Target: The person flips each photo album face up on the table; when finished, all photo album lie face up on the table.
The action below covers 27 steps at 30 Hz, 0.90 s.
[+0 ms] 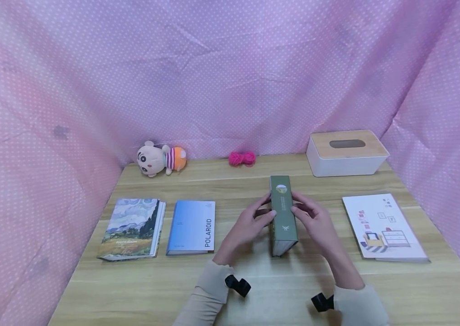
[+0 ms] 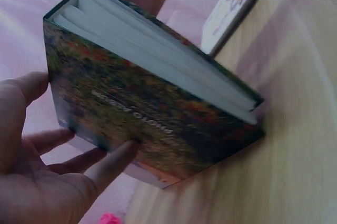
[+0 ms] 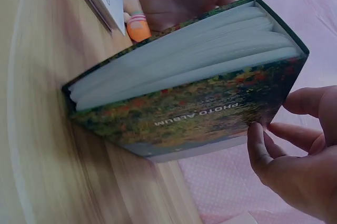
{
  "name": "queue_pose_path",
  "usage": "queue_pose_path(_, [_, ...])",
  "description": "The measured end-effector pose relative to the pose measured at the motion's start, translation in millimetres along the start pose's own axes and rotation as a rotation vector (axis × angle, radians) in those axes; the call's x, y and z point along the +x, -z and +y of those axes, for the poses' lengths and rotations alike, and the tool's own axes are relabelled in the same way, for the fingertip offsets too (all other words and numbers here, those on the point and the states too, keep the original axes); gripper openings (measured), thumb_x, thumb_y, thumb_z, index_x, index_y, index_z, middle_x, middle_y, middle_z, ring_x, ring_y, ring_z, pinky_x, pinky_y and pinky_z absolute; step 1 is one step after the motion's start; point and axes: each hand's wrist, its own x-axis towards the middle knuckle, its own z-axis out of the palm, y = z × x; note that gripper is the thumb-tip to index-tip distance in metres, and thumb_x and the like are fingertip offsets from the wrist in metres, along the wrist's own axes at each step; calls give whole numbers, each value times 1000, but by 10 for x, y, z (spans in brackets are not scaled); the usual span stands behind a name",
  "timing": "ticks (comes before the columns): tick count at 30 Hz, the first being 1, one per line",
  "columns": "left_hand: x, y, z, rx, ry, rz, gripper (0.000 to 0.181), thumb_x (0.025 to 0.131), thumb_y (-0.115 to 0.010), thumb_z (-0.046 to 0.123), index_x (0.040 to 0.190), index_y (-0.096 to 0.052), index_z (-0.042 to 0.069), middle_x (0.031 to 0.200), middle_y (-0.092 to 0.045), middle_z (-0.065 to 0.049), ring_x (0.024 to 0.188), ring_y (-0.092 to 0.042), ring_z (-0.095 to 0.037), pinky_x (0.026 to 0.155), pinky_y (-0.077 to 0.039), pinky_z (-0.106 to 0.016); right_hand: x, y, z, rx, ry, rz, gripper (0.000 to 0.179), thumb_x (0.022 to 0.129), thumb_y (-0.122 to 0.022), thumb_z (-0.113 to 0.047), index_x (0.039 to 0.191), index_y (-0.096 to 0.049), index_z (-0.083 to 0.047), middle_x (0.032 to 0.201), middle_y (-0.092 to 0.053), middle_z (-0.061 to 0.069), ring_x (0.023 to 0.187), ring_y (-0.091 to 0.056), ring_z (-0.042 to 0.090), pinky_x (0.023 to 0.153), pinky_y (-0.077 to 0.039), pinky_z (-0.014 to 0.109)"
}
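Note:
A thick photo album (image 1: 283, 217) with a green spine stands upright, spine up, its opening edge down on the wooden table (image 1: 266, 290). My left hand (image 1: 248, 225) holds it from the left, thumb near the spine and fingertips on the painted cover (image 2: 152, 108). From the other side my right hand (image 1: 315, 222) grips it the same way, its fingertips on the opposite cover in the right wrist view. White page edges (image 3: 184, 66) show between the covers in both wrist views.
Left of the album lie a blue Polaroid book (image 1: 191, 226) and a landscape-covered album (image 1: 132, 228). A white illustrated book (image 1: 385, 226) lies to the right. Along the back are a plush toy (image 1: 160, 158), pink yarn (image 1: 242, 158) and a tissue box (image 1: 346, 154), before a pink dotted curtain (image 1: 230, 77).

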Motion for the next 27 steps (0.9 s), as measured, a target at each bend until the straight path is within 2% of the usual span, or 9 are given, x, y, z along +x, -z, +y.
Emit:
queue_pose_path(7, [-52, 114, 105, 24, -23, 36, 59, 95, -58, 33, 148, -32, 36, 147, -43, 0, 125, -54, -23, 101, -47, -36, 28, -100, 47, 4, 15, -47, 48, 97, -56, -22, 143, -46, -14, 142, -49, 11, 117, -54, 13, 92, -46, 14])
queue_pose_path(11, [-82, 178, 132, 51, -19, 36, 60, 95, -59, 33, 149, -31, 34, 148, -43, 0, 124, -54, -24, 99, -48, -35, 40, -137, 99, 53, 26, -100, 48, 99, -52, -23, 146, -42, -15, 145, -45, 12, 123, -51, 15, 95, -46, 16])
queue_pose_path(15, [-107, 254, 140, 79, -26, 22, 64, 94, -61, 32, 150, -30, 30, 149, -40, -2, 124, -54, -26, 96, -51, -33, 41, -174, 152, 87, -5, -160, 49, 100, -49, -26, 147, -38, -15, 151, -38, 11, 129, -47, 17, 96, -47, 20])
queue_pose_path(19, [-132, 339, 147, 132, -22, 7, 66, 92, -63, 35, 150, -31, 30, 152, -37, -1, 125, -53, -28, 95, -51, -35, 49, -217, 207, 37, -29, -212, 51, 100, -50, -30, 148, -38, -18, 152, -37, 11, 132, -45, 26, 99, -46, 26])
queue_pose_path(23, [-162, 419, 155, 203, 24, 5, 67, 89, -65, 43, 148, -32, 36, 152, -36, 0, 126, -51, -29, 97, -49, -41, 46, -259, 247, -47, -58, -250, 54, 98, -52, -36, 148, -37, -23, 150, -39, 12, 134, -42, 32, 104, -43, 41])
queue_pose_path(27, [-200, 493, 167, 248, 61, 13, 68, 88, -65, 47, 147, -34, 37, 150, -37, -3, 125, -51, -30, 97, -49, -43, 47, -299, 294, -114, -83, -283, 59, 96, -55, -39, 149, -35, -22, 151, -36, 14, 137, -37, 38, 107, -36, 54])
